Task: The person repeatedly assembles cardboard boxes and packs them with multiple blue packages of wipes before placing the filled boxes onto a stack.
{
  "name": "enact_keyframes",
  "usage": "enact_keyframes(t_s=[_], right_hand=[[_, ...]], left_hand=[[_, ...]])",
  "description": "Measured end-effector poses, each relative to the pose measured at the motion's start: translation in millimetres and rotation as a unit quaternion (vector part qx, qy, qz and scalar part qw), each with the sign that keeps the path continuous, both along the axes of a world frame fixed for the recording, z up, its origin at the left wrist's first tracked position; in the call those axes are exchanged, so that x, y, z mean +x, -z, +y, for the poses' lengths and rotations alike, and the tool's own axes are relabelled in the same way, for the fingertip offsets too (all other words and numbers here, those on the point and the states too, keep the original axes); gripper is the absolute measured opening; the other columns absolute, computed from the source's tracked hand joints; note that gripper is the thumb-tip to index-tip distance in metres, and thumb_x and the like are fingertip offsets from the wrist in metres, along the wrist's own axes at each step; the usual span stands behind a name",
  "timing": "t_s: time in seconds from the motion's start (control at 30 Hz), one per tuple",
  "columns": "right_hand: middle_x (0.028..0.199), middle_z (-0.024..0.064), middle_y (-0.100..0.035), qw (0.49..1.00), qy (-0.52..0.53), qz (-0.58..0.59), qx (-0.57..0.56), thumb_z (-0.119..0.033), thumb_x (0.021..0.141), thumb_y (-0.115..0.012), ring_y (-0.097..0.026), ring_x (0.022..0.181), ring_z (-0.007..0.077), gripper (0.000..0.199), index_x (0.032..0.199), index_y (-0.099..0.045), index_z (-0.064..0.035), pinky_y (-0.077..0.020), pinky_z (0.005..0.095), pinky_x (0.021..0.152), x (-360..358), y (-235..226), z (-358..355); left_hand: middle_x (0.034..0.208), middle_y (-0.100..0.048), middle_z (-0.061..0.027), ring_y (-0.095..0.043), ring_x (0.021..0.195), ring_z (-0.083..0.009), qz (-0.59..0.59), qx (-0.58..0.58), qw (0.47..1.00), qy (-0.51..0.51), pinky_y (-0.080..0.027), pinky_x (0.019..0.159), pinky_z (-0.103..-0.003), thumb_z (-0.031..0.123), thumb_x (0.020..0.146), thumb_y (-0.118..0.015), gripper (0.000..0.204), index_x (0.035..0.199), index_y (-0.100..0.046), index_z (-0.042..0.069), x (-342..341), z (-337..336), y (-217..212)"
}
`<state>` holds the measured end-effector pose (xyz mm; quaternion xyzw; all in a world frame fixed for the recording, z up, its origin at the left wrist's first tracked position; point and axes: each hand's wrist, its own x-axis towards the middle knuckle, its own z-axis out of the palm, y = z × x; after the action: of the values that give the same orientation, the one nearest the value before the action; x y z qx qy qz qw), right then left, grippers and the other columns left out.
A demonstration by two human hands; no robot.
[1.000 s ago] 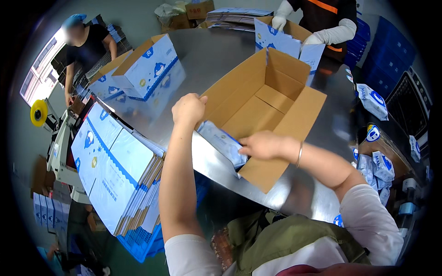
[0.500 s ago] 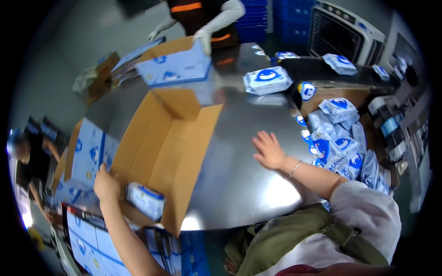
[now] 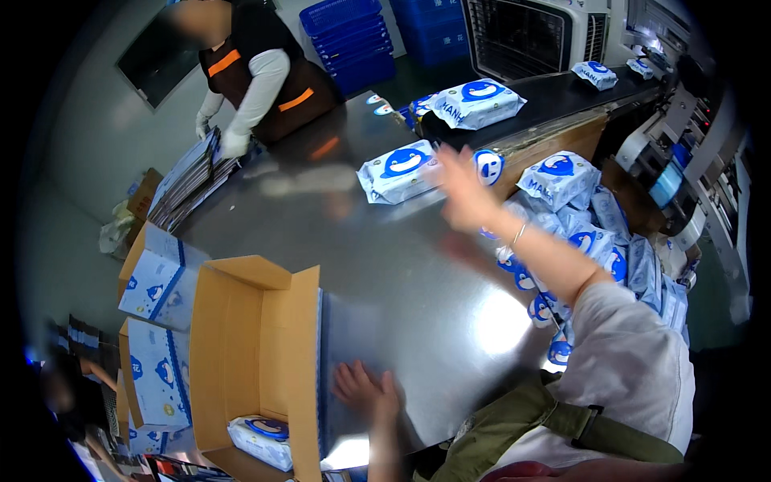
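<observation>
An open brown cardboard box (image 3: 277, 337) stands on the metal table to my left, with one soft white-and-blue wipes pack (image 3: 263, 440) lying in its near end. Just right of the box's wall, my left hand (image 3: 365, 390) is open, fingers spread low over the tabletop, holding nothing. My right hand (image 3: 467, 193), smeared by motion, is stretched out at the right end of another wipes pack (image 3: 397, 171) on the table. Its fingers look extended; whether they touch that pack I cannot tell. A further wipes pack (image 3: 478, 103) sits at the end of the black conveyor (image 3: 546, 98).
Many wipes packs (image 3: 590, 238) are heaped at the right beside the conveyor. White-and-blue cartons (image 3: 159, 371) stand left of the box. Across the table (image 3: 281, 217), a co-worker (image 3: 265, 80) in white sleeves handles flat cardboard (image 3: 186, 181). Blue crates (image 3: 349, 44) are stacked behind.
My left hand has left the box's left edge and is now at its right side. My right hand has moved up and away to a pack. The co-worker's carton is gone from the far side.
</observation>
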<state>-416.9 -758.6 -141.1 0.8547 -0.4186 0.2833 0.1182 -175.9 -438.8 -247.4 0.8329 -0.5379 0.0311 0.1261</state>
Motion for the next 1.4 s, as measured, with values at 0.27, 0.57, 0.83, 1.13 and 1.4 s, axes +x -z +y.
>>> enact_keyframes(t_s=[0.27, 0.57, 0.83, 1.13, 1.4], right_hand=[[0.142, 0.0135, -0.042, 0.973, 0.072, 0.144, 0.163, -0.001, 0.059, -0.073, -0.03, 0.138, 0.0308, 0.091, 0.14, -0.041, -0.0239, -0.0139, 0.059, 0.112, -10, -69, -165], [0.109, 0.0122, -0.061, 0.971, -0.085, 0.042, 0.218, -0.011, 0.041, -0.081, -0.055, 0.108, 0.0341, 0.079, 0.117, -0.057, -0.0137, -0.0373, 0.0488, 0.1, 89, -42, -147], [0.116, 0.023, -0.053, 0.971, -0.197, 0.049, 0.124, -0.006, 0.061, -0.069, -0.051, 0.11, 0.0399, 0.07, 0.129, -0.049, -0.0104, -0.0374, 0.0486, 0.1, 6, -49, 78], [0.135, 0.0204, -0.044, 0.964, -0.187, 0.156, 0.109, -0.038, 0.046, -0.086, -0.039, 0.128, 0.0362, 0.107, 0.141, -0.037, -0.0263, -0.0247, 0.0526, 0.108, -32, -41, 202], [0.122, 0.0202, -0.059, 0.872, -0.126, 0.157, 0.447, -0.068, 0.05, -0.079, -0.057, 0.112, 0.0354, 0.112, 0.138, -0.041, -0.01, -0.0455, 0.0401, 0.092, -3, -27, 51]], left_hand=[[0.13, -0.041, -0.0242, -0.033, 0.127, -0.041, 0.021, -0.011, 1.0, -0.009, -0.018, 0.105, -0.061, 0.044, 0.079, -0.063, 0.063, 0.124, -0.046, 0.002, -3, -11, -13], [0.127, -0.045, -0.0247, -0.035, 0.125, -0.0416, 0.004, -0.022, 1.0, -0.019, -0.025, 0.103, -0.058, 0.043, 0.078, -0.066, 0.06, 0.121, -0.05, 0.004, 1, -10, -8], [0.132, -0.042, -0.0228, -0.032, 0.129, -0.0384, 0.084, -0.066, 0.994, -0.019, -0.016, 0.109, -0.057, 0.03, 0.076, -0.069, 0.054, 0.121, -0.051, 0.004, -2, -8, -6], [0.138, -0.038, -0.025, -0.028, 0.134, -0.0394, 0.169, -0.102, 0.98, -0.008, -0.013, 0.111, -0.057, 0.032, 0.076, -0.07, 0.062, 0.125, -0.048, 0.002, 2, 5, 1], [0.143, -0.028, -0.0289, -0.025, 0.135, -0.0438, 0.188, -0.168, 0.959, 0.132, -0.021, 0.107, -0.061, 0.031, 0.066, -0.077, 0.082, 0.133, -0.041, 0.002, -77, 28, -51]])
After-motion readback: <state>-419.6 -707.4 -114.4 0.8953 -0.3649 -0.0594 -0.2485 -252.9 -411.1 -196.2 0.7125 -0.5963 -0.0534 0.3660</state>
